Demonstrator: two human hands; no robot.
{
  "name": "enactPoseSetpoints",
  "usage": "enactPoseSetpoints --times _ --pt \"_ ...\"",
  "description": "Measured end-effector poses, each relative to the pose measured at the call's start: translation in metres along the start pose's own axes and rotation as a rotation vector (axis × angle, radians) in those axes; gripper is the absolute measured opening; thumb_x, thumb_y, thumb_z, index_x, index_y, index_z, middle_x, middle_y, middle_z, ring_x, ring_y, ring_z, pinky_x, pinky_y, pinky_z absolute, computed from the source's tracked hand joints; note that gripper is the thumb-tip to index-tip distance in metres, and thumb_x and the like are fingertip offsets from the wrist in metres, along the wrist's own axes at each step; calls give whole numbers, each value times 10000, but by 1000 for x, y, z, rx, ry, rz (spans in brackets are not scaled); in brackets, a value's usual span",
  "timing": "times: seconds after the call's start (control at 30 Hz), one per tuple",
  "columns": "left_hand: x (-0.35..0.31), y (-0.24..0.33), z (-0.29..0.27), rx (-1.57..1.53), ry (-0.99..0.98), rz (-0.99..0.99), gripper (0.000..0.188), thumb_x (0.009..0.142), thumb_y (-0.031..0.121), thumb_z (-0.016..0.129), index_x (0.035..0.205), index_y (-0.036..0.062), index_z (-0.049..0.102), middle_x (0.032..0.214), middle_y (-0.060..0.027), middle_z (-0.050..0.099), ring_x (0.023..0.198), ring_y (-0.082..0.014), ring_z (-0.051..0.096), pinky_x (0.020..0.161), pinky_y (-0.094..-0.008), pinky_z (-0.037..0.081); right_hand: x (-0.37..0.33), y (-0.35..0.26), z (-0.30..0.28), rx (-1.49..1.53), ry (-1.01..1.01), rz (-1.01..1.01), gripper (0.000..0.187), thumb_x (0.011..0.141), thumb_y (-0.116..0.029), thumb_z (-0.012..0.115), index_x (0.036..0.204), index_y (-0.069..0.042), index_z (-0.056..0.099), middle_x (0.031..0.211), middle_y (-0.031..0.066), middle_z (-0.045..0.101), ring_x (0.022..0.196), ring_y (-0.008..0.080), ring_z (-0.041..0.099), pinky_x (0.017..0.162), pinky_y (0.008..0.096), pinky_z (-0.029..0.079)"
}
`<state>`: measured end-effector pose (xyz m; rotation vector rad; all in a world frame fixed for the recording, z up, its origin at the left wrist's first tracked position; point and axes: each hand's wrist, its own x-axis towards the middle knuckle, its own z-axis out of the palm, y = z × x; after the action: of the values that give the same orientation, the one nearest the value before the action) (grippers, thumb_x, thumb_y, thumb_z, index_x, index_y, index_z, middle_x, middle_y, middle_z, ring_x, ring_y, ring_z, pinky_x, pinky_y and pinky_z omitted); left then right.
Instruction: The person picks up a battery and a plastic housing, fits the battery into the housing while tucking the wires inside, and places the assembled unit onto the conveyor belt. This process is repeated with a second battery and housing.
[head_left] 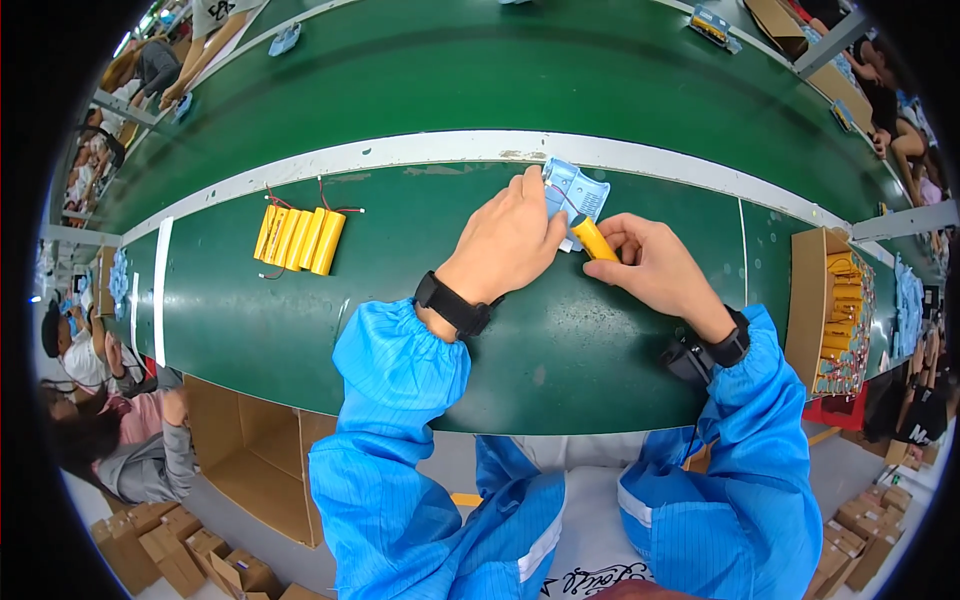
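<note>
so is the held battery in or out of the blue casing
Mostly out: the right hand holds the battery jutting beyond the blue casing.

Bright, even light; faint glare on the green bench (pixel 560 345); sharp centre, strongly curved edges

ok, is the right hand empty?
No, the right hand grips a yellow cylindrical cell between thumb and fingers.

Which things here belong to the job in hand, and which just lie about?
In use:
- yellow cylinder in right hand
- blue casing at left hand
- likely supply: yellow cylinder row, carton of yellow cylinders

Seemingly idle:
- large open carton
- smaller cartons
</note>
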<state>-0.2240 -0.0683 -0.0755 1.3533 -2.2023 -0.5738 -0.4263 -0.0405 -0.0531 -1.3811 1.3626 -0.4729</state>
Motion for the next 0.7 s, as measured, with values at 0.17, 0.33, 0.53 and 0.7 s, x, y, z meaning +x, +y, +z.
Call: enactPoseSetpoints --times 0.17,0.33,0.53,0.7 --pt "-1 3 4 66 31 14 432 873 217 581 1118 -108 434 939 -255 594 883 -399 621 749 -456 516 3 -1 -11 -827 417 -515 335 729 -25 742 1052 -42 656 981 105 600 847 210 576 725 314 479" --pt "-2 6 5 129 62 16 368 868 216 591 1029 -81 446 880 -240 595 815 -383 637 678 -443 534 20 3 -12 -604 526 -513 352 714 -51 742 1061 -54 679 1075 157 576 964 301 592 834 377 488" --pt "-5 8 8 169 86 -16 348 865 218 598 981 -72 445 836 -227 598 747 -369 648 622 -424 542 11 -2 -5 -514 451 -622 329 738 -152 748 1049 -60 690 1157 169 581 1026 330 604 889 384 483" --pt "-5 10 7 177 116 -26 342 857 226 608 951 -63 451 802 -213 598 715 -359 651 597 -423 543 14 -10 -2 -614 439 -610 350 744 -206 754 1048 -47 687 1181 176 587 1032 335 608 893 373 483"
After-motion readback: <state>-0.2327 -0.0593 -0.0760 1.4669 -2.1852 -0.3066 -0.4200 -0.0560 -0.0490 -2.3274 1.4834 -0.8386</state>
